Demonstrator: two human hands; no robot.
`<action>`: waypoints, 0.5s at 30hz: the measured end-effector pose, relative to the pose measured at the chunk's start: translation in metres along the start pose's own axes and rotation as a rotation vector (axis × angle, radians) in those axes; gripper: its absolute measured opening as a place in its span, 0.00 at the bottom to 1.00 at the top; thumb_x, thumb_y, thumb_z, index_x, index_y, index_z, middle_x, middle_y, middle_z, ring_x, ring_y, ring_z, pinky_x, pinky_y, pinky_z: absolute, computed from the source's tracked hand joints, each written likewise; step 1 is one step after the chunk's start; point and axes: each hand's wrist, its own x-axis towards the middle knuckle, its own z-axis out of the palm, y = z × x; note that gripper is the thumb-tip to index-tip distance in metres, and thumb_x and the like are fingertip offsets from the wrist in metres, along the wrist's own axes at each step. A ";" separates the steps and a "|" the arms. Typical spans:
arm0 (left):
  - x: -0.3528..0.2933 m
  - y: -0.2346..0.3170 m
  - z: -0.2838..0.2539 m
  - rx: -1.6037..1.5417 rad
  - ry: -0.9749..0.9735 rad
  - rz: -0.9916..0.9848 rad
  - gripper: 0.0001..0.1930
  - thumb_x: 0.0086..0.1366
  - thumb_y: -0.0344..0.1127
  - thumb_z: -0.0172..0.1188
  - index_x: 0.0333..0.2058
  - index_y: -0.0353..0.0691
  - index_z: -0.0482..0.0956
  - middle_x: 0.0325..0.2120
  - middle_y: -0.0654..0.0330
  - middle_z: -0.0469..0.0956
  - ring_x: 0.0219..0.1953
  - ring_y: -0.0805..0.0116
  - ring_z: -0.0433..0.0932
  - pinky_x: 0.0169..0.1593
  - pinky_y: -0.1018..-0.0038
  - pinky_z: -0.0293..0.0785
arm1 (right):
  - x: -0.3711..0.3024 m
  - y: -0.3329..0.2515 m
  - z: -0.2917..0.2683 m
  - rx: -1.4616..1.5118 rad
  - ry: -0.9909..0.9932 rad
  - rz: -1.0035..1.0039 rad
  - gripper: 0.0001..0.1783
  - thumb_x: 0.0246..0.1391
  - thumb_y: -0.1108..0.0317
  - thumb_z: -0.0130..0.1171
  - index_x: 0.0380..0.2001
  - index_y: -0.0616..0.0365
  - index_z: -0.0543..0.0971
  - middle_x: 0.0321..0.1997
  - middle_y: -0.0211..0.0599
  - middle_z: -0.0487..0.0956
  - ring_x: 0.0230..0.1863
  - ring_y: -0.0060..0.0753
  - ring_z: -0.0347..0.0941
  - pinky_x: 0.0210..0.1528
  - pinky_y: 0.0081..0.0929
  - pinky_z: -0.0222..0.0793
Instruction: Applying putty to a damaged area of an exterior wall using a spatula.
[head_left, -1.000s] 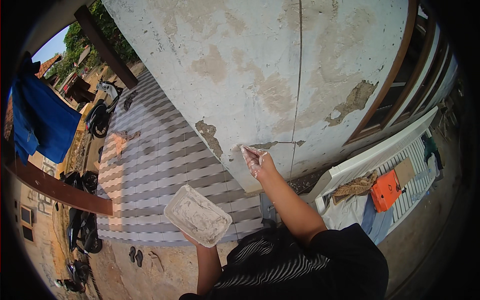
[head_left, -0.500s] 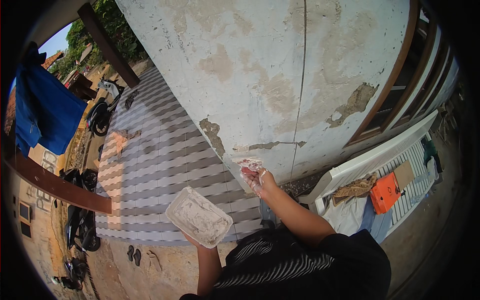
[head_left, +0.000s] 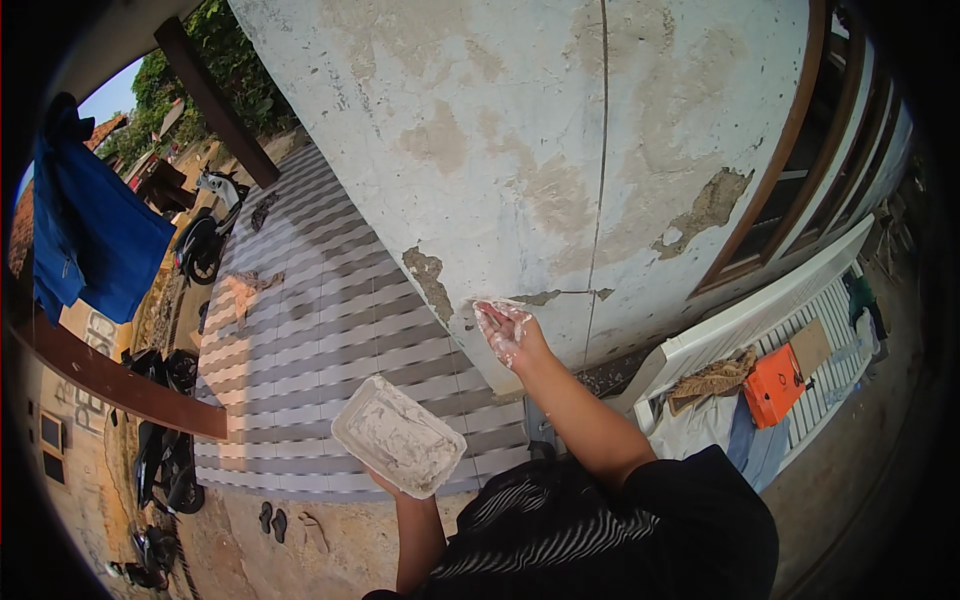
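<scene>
My left hand (head_left: 384, 483) supports a shallow rectangular tray (head_left: 352, 443) from below, its fingers mostly hidden beneath. Pale putty (head_left: 405, 430) is smeared over the tray's inside. At the lower part of the cracked white wall (head_left: 450, 215), my right hand (head_left: 512, 338), closed and spotted with white paste, holds a small red scraper (head_left: 489, 313) with white paste on it. The scraper is against or very near the wall, at the left end of a horizontal gap; its blade is hard to make out. A bare plaster patch (head_left: 428, 280) lies just up and left of it.
Striped floor tiles (head_left: 300, 350) spread to the left of the wall. On the right a white slatted bench (head_left: 830, 365) carries an orange box (head_left: 773, 387) and cloths. A blue garment (head_left: 100, 220) hangs at far left, near parked motorcycles (head_left: 170, 455). Sandals (head_left: 272, 522) lie below the tiles.
My right hand has moved slightly up and left along the wall and turned, so the scraper shows less of its face. The tray in my left hand has stayed almost still.
</scene>
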 end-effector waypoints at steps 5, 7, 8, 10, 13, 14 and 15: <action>0.002 0.001 -0.010 0.015 0.014 -0.011 0.32 0.68 0.59 0.43 0.63 0.45 0.62 0.60 0.51 0.67 0.58 0.42 0.69 0.56 0.38 0.67 | -0.012 -0.008 0.012 0.060 -0.068 0.004 0.07 0.60 0.76 0.46 0.39 0.67 0.70 0.44 0.55 0.77 0.49 0.47 0.74 0.56 0.41 0.73; -0.001 -0.001 -0.005 -0.027 -0.005 -0.037 0.32 0.68 0.59 0.43 0.63 0.45 0.63 0.60 0.51 0.67 0.58 0.42 0.69 0.56 0.38 0.67 | -0.024 -0.012 0.013 0.058 -0.183 0.005 0.09 0.60 0.74 0.47 0.42 0.65 0.71 0.46 0.52 0.77 0.49 0.46 0.75 0.56 0.42 0.73; -0.003 -0.003 -0.003 -0.029 -0.003 -0.038 0.32 0.68 0.59 0.43 0.63 0.45 0.63 0.60 0.51 0.67 0.58 0.42 0.69 0.56 0.38 0.67 | -0.031 -0.014 0.011 0.057 -0.181 0.003 0.09 0.60 0.74 0.47 0.42 0.65 0.71 0.46 0.52 0.77 0.49 0.46 0.75 0.56 0.42 0.73; -0.006 -0.006 0.002 -0.045 -0.023 -0.046 0.31 0.68 0.59 0.43 0.62 0.45 0.64 0.60 0.51 0.67 0.57 0.42 0.70 0.55 0.38 0.68 | -0.046 -0.013 0.003 -0.055 -0.255 0.005 0.12 0.60 0.71 0.48 0.46 0.63 0.71 0.47 0.48 0.77 0.48 0.44 0.75 0.55 0.43 0.72; -0.009 -0.004 -0.009 -0.021 0.004 -0.025 0.31 0.68 0.59 0.44 0.62 0.45 0.63 0.60 0.52 0.67 0.58 0.43 0.70 0.56 0.38 0.68 | -0.055 -0.001 -0.019 -0.158 -0.128 0.106 0.14 0.60 0.70 0.48 0.48 0.62 0.71 0.48 0.45 0.77 0.47 0.43 0.76 0.55 0.46 0.72; -0.008 -0.006 -0.007 -0.022 0.002 -0.033 0.31 0.68 0.59 0.44 0.62 0.45 0.63 0.60 0.52 0.67 0.58 0.43 0.70 0.56 0.38 0.68 | -0.052 0.004 -0.030 -0.257 -0.065 0.132 0.14 0.61 0.71 0.46 0.48 0.62 0.71 0.46 0.44 0.77 0.46 0.43 0.76 0.54 0.47 0.73; -0.008 -0.007 -0.003 -0.004 0.006 -0.029 0.31 0.68 0.58 0.44 0.63 0.45 0.63 0.60 0.52 0.67 0.57 0.44 0.70 0.56 0.39 0.68 | -0.044 0.009 -0.043 -0.256 -0.065 0.131 0.14 0.61 0.71 0.46 0.48 0.62 0.71 0.46 0.44 0.77 0.46 0.43 0.76 0.54 0.47 0.73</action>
